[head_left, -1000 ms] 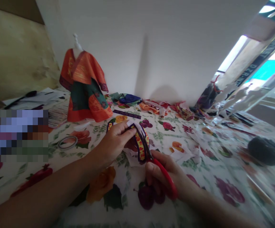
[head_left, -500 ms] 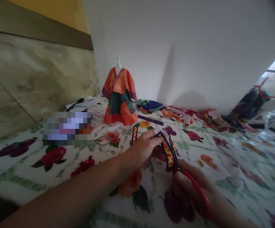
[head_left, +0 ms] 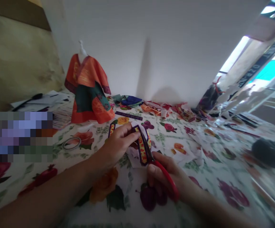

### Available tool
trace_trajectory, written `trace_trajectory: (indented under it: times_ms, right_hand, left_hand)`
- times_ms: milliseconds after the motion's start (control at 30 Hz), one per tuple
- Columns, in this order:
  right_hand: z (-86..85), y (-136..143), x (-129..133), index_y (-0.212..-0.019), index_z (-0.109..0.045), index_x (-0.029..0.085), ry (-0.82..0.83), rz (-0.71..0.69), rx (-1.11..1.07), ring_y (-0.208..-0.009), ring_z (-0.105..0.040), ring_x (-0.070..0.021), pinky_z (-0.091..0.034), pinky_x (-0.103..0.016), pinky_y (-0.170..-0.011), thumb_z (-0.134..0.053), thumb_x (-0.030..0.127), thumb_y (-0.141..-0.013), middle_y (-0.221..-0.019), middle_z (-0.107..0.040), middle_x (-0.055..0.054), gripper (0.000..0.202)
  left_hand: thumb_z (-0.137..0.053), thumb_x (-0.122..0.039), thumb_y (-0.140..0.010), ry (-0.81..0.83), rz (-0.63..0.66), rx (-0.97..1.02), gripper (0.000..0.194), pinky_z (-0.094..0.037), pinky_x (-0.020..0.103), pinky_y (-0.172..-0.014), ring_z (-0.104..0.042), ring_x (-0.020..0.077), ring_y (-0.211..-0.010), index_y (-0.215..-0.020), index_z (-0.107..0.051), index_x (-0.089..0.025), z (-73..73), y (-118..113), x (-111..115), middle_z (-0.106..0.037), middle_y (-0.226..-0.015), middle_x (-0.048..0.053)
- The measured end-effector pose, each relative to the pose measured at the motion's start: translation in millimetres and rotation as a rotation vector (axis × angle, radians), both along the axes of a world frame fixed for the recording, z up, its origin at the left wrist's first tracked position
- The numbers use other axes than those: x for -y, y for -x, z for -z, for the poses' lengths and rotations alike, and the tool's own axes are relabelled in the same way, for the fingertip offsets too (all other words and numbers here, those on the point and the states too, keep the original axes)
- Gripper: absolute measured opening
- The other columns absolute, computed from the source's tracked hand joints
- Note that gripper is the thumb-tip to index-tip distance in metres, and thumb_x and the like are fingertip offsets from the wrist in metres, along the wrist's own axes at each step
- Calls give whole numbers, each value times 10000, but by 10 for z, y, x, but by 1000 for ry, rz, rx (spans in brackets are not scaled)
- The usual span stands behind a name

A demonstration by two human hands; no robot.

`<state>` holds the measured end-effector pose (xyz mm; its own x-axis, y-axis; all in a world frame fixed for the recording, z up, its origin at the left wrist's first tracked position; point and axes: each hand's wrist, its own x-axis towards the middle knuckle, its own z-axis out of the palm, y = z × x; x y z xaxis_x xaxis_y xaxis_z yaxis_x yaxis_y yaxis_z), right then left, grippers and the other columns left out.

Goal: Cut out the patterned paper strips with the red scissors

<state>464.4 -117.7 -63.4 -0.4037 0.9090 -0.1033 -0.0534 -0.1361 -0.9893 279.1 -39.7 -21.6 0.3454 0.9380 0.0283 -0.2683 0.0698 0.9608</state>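
Observation:
My left hand pinches the upper end of a patterned strip, yellow and red with a dark purple border and a white backing. In my right hand are red-handled scissors, whose dark blades lie along the strip's right edge. How far the blades are apart I cannot tell. Left of my left hand lies a second strip of the same pattern, partly covered by the hand. A darker purple strip rests farther back on the flowered tablecloth.
A small mannequin in an orange and green dress stands at the back left. A tape ring lies in front of it. Fabric scraps line the wall, with clear plastic farther right. A dark object sits at the right.
The view has swung to the right, so the mannequin and both hands appear farther left and more of the right side shows. My hands keep hold of the strip and the scissors.

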Motion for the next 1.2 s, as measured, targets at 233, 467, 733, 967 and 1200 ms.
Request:
trace_trajectory:
  times_ms: [233, 467, 733, 967, 1200]
  right_hand:
    - [-21, -8, 9, -1011, -586, 168, 17, 1, -23, -422, -549, -71, -429, -108, -353, -752, 586, -993, -690, -664, 14, 450]
    - [-39, 6, 18, -1018, -584, 164, 11, -3, -47, -416, -549, -64, -421, -95, -353, -725, 586, -1014, -688, -655, 19, 444]
    - [-41, 15, 28, -969, -565, 168, 9, -3, -71, -405, -524, -56, -414, -95, -350, -722, 595, -1013, -680, -642, 20, 457]
    - [-43, 15, 17, -976, -568, 173, 3, -15, -90, -393, -513, -59, -401, -94, -339, -715, 567, -1027, -658, -626, 33, 423]
    - [-59, 21, 23, -959, -572, 168, -14, -4, -79, -389, -500, -54, -394, -89, -340, -723, 572, -1020, -633, -610, 39, 436]
  left_hand:
    - [-809, -327, -799, 6, 18, -15, 243, -602, 309, -741, -766, 241, -878, -984, -740, -186, 21, -8, 11, -806, -928, 51]
    - [-760, -316, -849, 12, 61, -58, 226, -614, 309, -702, -750, 199, -755, -1006, -693, -168, 39, -9, 17, -798, -903, 49]
    - [-756, -328, -862, -25, 87, -66, 213, -612, 317, -748, -747, 196, -772, -994, -690, -174, 68, -2, 9, -797, -902, 45]
    - [-746, -334, -873, -61, 84, -100, 203, -598, 304, -730, -736, 192, -777, -998, -701, -181, 65, 9, 20, -788, -887, 34]
    - [-750, -340, -864, -70, 55, -101, 206, -594, 310, -743, -732, 198, -792, -994, -713, -184, 49, 16, -3, -778, -876, 26]
